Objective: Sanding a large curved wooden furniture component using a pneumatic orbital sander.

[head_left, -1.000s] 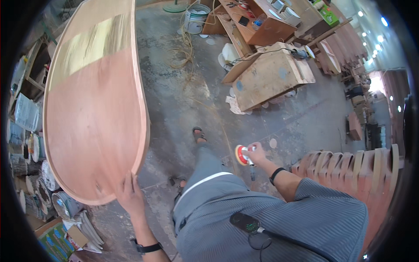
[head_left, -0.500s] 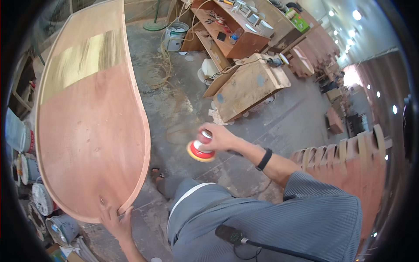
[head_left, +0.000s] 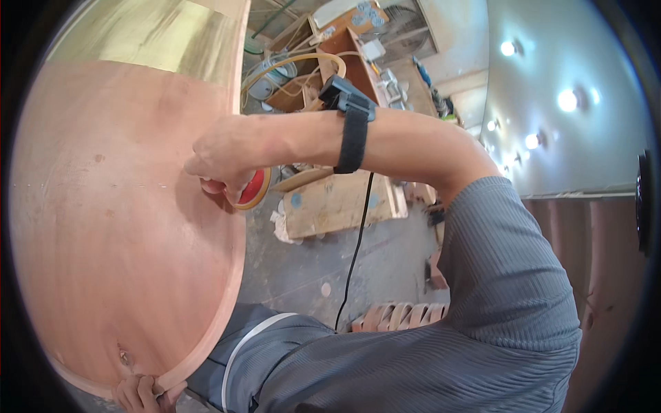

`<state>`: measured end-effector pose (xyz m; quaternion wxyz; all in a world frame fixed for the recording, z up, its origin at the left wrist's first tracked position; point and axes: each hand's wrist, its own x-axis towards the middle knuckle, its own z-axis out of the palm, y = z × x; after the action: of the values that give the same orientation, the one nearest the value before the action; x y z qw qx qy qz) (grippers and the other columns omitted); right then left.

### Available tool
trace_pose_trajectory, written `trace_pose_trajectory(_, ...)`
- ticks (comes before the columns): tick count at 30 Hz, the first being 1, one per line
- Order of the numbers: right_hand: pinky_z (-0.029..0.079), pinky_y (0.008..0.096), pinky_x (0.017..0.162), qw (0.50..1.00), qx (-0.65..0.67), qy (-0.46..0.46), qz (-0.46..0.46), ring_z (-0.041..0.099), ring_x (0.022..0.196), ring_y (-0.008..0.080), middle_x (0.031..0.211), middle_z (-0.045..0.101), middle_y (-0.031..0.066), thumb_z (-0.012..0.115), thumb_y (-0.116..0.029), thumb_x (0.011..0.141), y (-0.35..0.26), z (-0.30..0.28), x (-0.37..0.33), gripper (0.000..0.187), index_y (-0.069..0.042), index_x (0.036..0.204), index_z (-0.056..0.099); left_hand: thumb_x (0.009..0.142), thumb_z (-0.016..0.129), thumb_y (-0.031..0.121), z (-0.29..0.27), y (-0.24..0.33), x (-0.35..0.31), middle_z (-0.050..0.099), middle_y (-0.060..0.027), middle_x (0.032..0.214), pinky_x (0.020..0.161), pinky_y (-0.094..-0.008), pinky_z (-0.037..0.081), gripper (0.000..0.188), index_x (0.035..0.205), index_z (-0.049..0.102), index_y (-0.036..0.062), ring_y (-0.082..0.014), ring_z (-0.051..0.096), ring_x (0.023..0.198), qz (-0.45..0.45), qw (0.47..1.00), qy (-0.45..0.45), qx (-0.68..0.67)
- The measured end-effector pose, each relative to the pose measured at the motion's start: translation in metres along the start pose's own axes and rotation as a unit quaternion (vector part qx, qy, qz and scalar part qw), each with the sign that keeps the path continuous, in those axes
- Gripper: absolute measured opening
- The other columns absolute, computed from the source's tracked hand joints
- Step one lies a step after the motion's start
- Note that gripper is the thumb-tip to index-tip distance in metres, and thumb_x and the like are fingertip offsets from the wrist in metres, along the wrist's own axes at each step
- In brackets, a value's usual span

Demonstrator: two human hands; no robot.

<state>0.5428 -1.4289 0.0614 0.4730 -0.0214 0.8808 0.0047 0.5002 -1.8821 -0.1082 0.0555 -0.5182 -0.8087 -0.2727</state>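
Bright, even exposure. Ceiling lamps [head_left: 569, 100] at upper right blow out to white spots with slight halo. Sheen on the upper part of the wood panel [head_left: 117, 206], pale glare band there. Soft shadow under the right hand [head_left: 224, 162] on the panel. Strong fisheye: edges bend, black vignette rings the frame. Sleeve [head_left: 509, 275] close-up slightly soft; background fairly sharp.

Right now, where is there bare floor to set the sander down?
Bare concrete floor lies between the oval wooden panel, the wooden crate and the carved wooden pieces. Behind the crate, benches and hoops crowd it. The right hand holds the red sander at the panel's edge; the left hand grips its lower rim.
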Motion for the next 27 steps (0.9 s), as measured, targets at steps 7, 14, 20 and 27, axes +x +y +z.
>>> trace_pose_trajectory(7,0.056,0.0449,0.071,0.995,-0.072,-0.07,0.028,0.072,0.085,0.0332,0.083,0.074,0.0082,0.074,-0.028,0.079,-0.005,-0.001,0.028,0.023,-0.013,0.095,0.071,0.098,0.063,0.056,0.008,-0.006,-0.011,0.071,0.0015,0.096,0.078,-0.0407,0.049,0.036,0.092,0.074,0.0223,-0.0223,0.065,0.09,0.009,0.999,0.021,-0.048)
trace_pose_trajectory(14,0.055,0.0424,0.074,0.99,0.013,-0.143,-0.002,0.071,0.091,0.0296,0.095,0.077,0.0058,0.074,-0.028,0.072,-0.043,0.007,0.038,0.025,-0.02,0.096,0.081,0.084,0.074,0.066,0.006,-0.009,-0.004,0.069,0.0027,0.092,0.079,-0.0377,0.049,0.045,0.089,0.071,0.0222,-0.0203,0.065,0.086,0.047,0.999,0.005,-0.013)
trace_pose_trajectory(20,0.056,0.0432,0.073,0.982,-0.062,-0.17,0.051,0.071,0.09,0.0301,0.097,0.073,0.0075,0.074,-0.027,0.077,-0.017,-0.014,0.052,0.019,-0.016,0.093,0.074,0.078,0.078,0.069,0.014,-0.011,-0.011,0.069,0.0037,0.094,0.085,-0.0365,0.049,0.05,0.093,0.07,0.0216,-0.0191,0.064,0.092,0.042,0.999,0.029,-0.016)
trace_pose_trajectory(27,0.055,0.0429,0.066,0.978,-0.072,-0.186,0.055,0.071,0.082,0.0298,0.086,0.074,0.0061,0.075,-0.024,0.074,-0.028,-0.015,0.058,0.013,-0.018,0.085,0.078,0.079,0.078,0.067,0.023,-0.013,-0.019,0.069,0.0028,0.092,0.088,-0.0375,0.049,0.049,0.092,0.07,0.0201,-0.0223,0.062,0.093,0.048,0.994,0.09,-0.045)
